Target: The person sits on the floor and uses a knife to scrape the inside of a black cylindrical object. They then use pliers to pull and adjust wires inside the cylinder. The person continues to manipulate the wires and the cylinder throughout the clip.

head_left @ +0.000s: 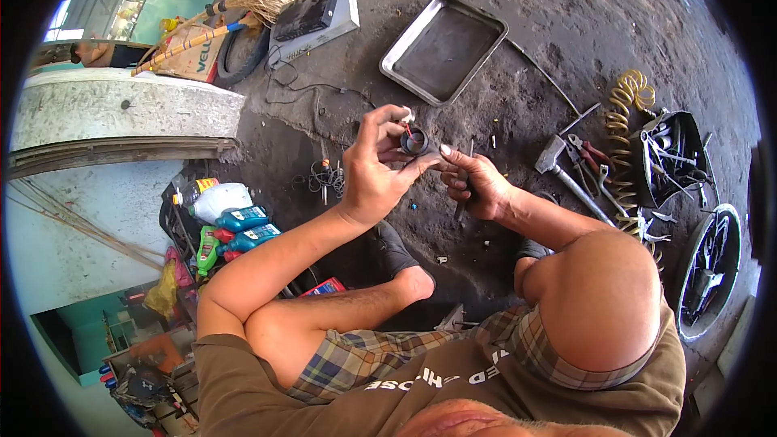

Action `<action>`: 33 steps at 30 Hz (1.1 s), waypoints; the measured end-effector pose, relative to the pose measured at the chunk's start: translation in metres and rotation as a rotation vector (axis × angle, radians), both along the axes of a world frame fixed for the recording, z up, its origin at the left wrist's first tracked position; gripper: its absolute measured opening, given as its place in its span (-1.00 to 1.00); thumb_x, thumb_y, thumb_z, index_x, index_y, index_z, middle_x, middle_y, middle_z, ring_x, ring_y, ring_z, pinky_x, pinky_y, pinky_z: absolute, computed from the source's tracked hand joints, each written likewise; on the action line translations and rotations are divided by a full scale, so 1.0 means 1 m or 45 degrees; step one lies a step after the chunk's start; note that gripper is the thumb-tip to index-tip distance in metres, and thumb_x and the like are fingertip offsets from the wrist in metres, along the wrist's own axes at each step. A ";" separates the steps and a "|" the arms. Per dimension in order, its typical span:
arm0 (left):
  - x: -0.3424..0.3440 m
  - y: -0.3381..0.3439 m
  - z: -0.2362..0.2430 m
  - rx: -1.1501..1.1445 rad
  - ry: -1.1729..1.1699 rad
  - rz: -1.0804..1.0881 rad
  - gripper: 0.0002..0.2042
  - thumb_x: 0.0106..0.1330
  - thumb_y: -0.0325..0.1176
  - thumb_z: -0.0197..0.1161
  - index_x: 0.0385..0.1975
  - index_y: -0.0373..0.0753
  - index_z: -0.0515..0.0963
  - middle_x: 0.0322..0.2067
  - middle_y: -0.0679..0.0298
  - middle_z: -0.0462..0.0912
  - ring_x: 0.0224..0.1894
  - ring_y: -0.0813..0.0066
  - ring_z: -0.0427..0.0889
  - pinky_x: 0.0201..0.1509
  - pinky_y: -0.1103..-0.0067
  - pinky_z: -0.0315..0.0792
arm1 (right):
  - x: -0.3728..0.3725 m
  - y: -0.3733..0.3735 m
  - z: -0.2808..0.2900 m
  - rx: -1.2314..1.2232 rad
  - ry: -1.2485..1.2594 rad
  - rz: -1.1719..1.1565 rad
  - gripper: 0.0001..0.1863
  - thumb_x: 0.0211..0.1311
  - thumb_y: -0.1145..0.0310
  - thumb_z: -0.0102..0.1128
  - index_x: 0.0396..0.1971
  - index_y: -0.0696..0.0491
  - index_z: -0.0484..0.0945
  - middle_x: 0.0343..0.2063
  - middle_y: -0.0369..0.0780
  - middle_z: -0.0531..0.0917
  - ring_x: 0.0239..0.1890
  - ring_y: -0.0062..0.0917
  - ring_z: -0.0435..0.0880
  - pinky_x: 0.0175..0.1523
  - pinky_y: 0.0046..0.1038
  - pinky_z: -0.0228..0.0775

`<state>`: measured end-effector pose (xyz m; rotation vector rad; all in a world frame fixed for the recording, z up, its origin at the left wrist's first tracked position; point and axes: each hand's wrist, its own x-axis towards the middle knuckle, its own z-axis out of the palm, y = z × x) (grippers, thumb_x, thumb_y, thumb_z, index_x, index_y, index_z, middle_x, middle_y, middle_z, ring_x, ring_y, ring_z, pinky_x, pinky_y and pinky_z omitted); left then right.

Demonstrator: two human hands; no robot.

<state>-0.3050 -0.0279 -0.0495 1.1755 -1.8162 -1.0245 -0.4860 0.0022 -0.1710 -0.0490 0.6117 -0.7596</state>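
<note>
The left hand, below and left of the metal tray, is partly closed, its thumb and fingers pinching a round black part with a red wire in it and a small white plug near the fingertips. The right hand, below the tray, is curled narrow around a slim dark rod; its thumb reaches toward the black part, but whether it touches cannot be told.

Far left of the tray stands a pale wall. Closer, below and left of the tray, are plastic bottles; above these, left of the tray, a straw broom lies near a cardboard box and a flat white box. The floor around the tray is dark, rough and dirty. Right of and below the tray lie a hammer, red-handled pliers, a coiled yellow hose, an open black container of tools and, furthest right, a round basin of metal pieces.

The black part sits just below the tray, its round open end facing up toward the camera. Its length is foreshortened, so its long axis cannot be told exactly.
</note>
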 end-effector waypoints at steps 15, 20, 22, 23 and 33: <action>0.020 -0.028 0.016 0.570 0.172 0.107 -0.55 0.67 0.03 0.06 0.15 -0.27 0.58 -0.07 0.20 0.68 -0.20 0.41 0.77 -0.32 0.50 0.71 | 0.000 0.008 0.009 -0.187 -0.270 0.164 -0.49 0.63 -0.09 0.08 -0.03 0.13 0.58 -0.48 -0.37 0.46 -0.61 -0.75 0.34 -0.66 -0.65 0.09; 0.015 -0.024 0.009 0.681 0.332 0.090 -0.61 0.60 -0.22 0.24 0.29 -0.26 0.45 0.00 0.11 0.69 0.01 0.30 0.77 0.07 0.35 0.73 | 0.000 0.007 0.011 -0.215 -0.273 0.189 -0.50 0.63 -0.09 0.07 -0.03 0.13 0.59 -0.49 -0.37 0.45 -0.61 -0.74 0.35 -0.66 -0.64 0.10; 0.014 -0.023 0.007 0.740 0.449 0.017 -0.56 0.55 -0.32 0.31 0.33 -0.24 0.38 0.06 0.06 0.68 0.08 0.22 0.75 0.18 0.32 0.68 | 0.001 0.008 0.015 -0.246 -0.139 0.194 -0.52 0.63 -0.08 0.09 -0.07 0.12 0.61 -0.51 -0.38 0.44 -0.61 -0.73 0.35 -0.66 -0.63 0.09; 0.014 -0.023 0.006 0.770 0.507 -0.020 -0.52 0.52 -0.37 0.34 0.36 -0.23 0.34 0.08 0.03 0.68 0.12 0.19 0.75 0.24 0.31 0.66 | 0.000 0.008 0.018 -0.261 -0.071 0.196 -0.52 0.62 -0.07 0.11 -0.10 0.11 0.61 -0.52 -0.39 0.43 -0.61 -0.72 0.36 -0.66 -0.62 0.09; 0.040 -0.030 0.001 0.405 0.533 -0.341 -0.25 0.31 -0.56 0.36 0.48 -0.14 0.17 0.06 0.00 0.67 0.34 0.01 0.58 0.56 0.07 0.30 | -0.007 0.002 -0.021 0.305 0.373 0.045 -0.82 0.54 0.25 0.23 -0.25 0.04 0.57 -0.53 -0.34 0.48 -0.59 -0.63 0.33 -0.49 -0.52 0.25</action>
